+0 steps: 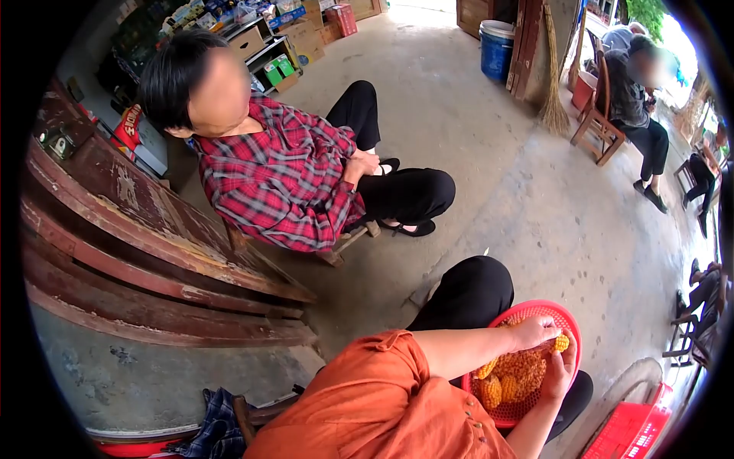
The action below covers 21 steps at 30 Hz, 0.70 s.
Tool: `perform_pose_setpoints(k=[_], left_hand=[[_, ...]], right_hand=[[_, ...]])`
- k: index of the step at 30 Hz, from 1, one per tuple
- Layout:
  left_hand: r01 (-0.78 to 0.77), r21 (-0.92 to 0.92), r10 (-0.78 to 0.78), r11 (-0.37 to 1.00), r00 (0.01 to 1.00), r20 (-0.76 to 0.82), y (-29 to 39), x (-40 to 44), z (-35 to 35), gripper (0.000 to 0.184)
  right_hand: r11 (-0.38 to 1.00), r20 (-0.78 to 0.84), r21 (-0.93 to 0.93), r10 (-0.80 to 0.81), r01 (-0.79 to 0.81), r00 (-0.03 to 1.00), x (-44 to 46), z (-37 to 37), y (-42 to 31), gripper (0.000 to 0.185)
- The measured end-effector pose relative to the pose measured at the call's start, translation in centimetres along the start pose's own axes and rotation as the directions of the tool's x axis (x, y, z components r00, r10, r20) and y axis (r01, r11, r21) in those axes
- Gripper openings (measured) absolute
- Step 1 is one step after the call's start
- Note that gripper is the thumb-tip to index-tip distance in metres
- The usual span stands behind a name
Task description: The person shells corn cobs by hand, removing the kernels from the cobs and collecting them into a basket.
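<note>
A red plastic basket (575, 325) rests on my lap, with loose yellow corn kernels (527, 367) and several corn cobs (491, 392) in it. Over its far right side, a short yellow corn cob (562, 343) is between my two hands. My right hand (560, 372) is wrapped round the cob from below. My left hand (533, 331) is closed, its fingertips pressed against the cob's upper left side. The inner fingers of both hands are partly hidden.
A person in a plaid shirt (275, 172) sits on a low wooden chair at the left. Wooden door panels (153, 252) stand near my left. A red crate (631, 428) is at lower right. A broom (552, 92), a blue bucket (497, 53) and other seated people are farther off.
</note>
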<state>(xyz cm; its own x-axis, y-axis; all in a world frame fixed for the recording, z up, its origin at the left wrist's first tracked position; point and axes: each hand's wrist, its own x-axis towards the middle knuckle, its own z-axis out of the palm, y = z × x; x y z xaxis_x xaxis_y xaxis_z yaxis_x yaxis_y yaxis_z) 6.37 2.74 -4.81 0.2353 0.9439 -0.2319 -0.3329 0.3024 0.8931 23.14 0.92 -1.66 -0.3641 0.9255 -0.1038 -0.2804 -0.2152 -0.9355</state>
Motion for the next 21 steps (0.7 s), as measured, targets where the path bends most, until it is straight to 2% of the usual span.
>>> perform_pose_setpoints(k=[2, 5, 9, 15, 17, 18, 20, 21], left_hand=[[-0.051, 0.051, 0.052, 0.997, 0.999, -0.015, 0.5, -0.3, 0.2, 0.02], [-0.031, -0.029, 0.031, 0.999, 1.0, 0.003, 0.5, -0.3, 0.2, 0.019], [0.0, -0.02, 0.0, 1.0, 1.0, -0.013, 0.7, -0.2, 0.0, 0.017], [-0.043, 0.014, 0.044, 0.999, 0.998, -0.047, -0.9, 0.5, 0.0, 0.016], [-0.133, 0.17, 0.144, 0.976, 0.988, -0.057, -0.8, 0.4, 0.0, 0.018], [-0.132, 0.17, 0.144, 0.977, 0.988, -0.055, -0.8, 0.4, -0.1, 0.018], [-0.101, 0.316, 0.128, 0.943, 0.99, -0.066, -0.5, 0.3, -0.3, 0.02], [-0.1, 0.317, 0.126, 0.943, 0.99, -0.063, -0.6, 0.4, -0.4, 0.02]], right_hand=[[0.999, 0.007, 0.037, -0.002, 0.001, 1.0, -0.1, 0.4, -0.2, 0.058], [1.0, 0.034, 0.009, 0.002, -0.002, 0.999, -0.1, 0.4, -0.3, 0.059], [1.0, 0.006, 0.003, -0.001, 0.001, 1.0, -0.2, 0.1, 0.1, 0.059], [1.0, -0.008, -0.017, 0.007, -0.007, 1.0, -0.3, 0.1, 0.2, 0.059], [1.0, 0.002, -0.026, 0.009, -0.009, 1.0, -0.3, 0.0, 0.3, 0.057], [1.0, 0.001, -0.026, 0.009, -0.009, 1.0, -0.3, -0.1, 0.3, 0.057], [0.998, 0.079, -0.062, 0.029, -0.024, 0.996, -0.3, -0.3, 0.3, 0.056], [0.998, 0.076, -0.061, 0.028, -0.024, 0.997, -0.3, -0.3, 0.2, 0.056]])
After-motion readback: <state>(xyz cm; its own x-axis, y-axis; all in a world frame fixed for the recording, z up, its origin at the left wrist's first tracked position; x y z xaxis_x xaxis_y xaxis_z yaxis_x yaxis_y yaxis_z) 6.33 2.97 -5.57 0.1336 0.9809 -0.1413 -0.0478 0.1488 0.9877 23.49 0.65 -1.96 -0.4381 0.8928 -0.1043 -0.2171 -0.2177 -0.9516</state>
